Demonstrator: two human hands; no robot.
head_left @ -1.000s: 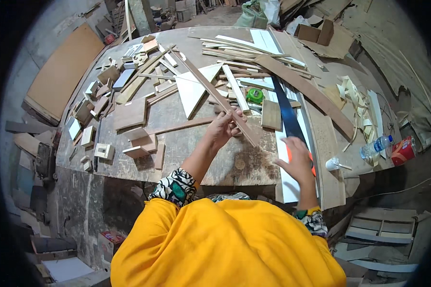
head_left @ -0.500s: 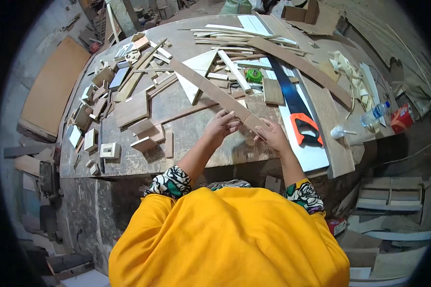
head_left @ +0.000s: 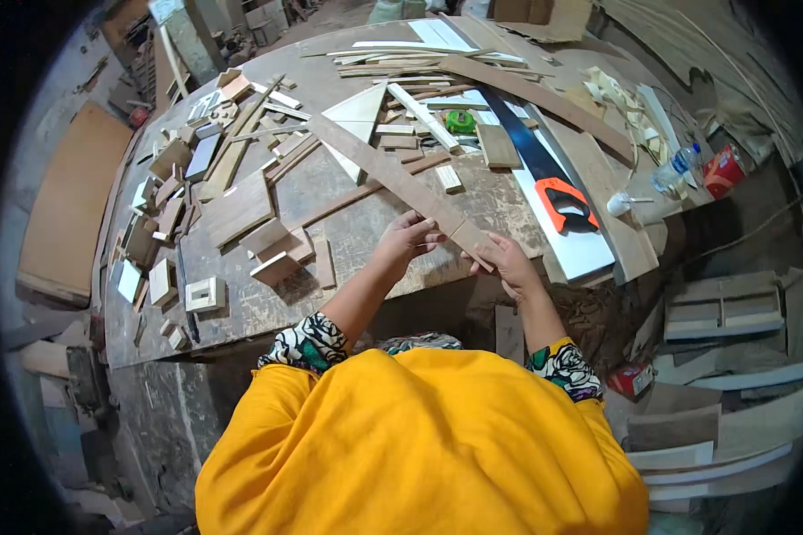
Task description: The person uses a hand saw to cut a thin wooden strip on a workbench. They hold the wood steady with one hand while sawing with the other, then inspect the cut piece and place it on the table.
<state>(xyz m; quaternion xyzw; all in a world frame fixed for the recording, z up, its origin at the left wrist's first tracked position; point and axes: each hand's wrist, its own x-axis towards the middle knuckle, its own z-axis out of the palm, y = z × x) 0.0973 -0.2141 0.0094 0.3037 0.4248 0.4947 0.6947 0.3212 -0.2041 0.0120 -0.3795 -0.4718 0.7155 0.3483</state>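
A long, thin wooden strip [head_left: 388,169] slants across the middle of the bench, held in both hands. Its far end lies over the piled offcuts, and a thin line crosses it near the close end. My left hand [head_left: 408,242] is closed around the strip's edge just left of that line. With thumb and fingers, my right hand [head_left: 506,266] pinches the strip near its close end. To the right of the hands lies a handsaw [head_left: 567,207] with an orange and black handle and dark blade, resting on a white board [head_left: 573,254].
Wooden blocks and small box-like pieces [head_left: 207,294] crowd the bench's left side. Beyond the strip are a green tape measure [head_left: 459,122], a triangular board [head_left: 355,120] and stacked slats [head_left: 410,64]. A plastic bottle [head_left: 678,168] and white cup [head_left: 622,203] stand at the right.
The view has turned slightly. The right fingers have shifted on the strip, so its close end shows more plainly. Both hands still hold it.
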